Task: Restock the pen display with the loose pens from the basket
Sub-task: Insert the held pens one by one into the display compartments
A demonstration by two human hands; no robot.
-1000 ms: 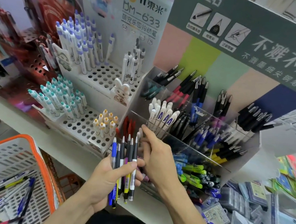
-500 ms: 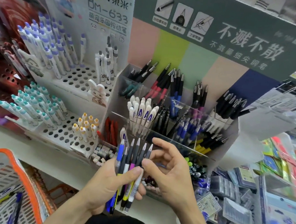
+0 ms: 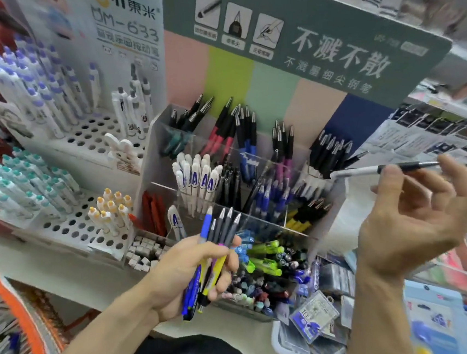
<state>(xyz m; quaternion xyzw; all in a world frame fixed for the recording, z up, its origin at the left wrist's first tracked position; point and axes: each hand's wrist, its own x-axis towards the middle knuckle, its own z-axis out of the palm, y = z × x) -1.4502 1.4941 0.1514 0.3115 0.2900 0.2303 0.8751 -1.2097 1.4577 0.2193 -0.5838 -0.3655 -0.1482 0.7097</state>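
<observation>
So my left hand [image 3: 189,272] has its fingers wrapped around a bunch of pens [image 3: 214,249], tips up, right in front of the clear pen display [image 3: 155,152]. My right hand [image 3: 413,220] is up beside the display's right end, pinching a single white-and-black pen [image 3: 381,169] between thumb and fingertips, other fingers loosely curled. The pen lies nearly level. The orange basket [image 3: 10,295] sits bottom left with a few pens in it.

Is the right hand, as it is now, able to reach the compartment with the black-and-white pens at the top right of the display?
Probably yes. The right hand pinches one black-and-white pen beside that compartment, whose top is open, and nothing stands between them.
</observation>
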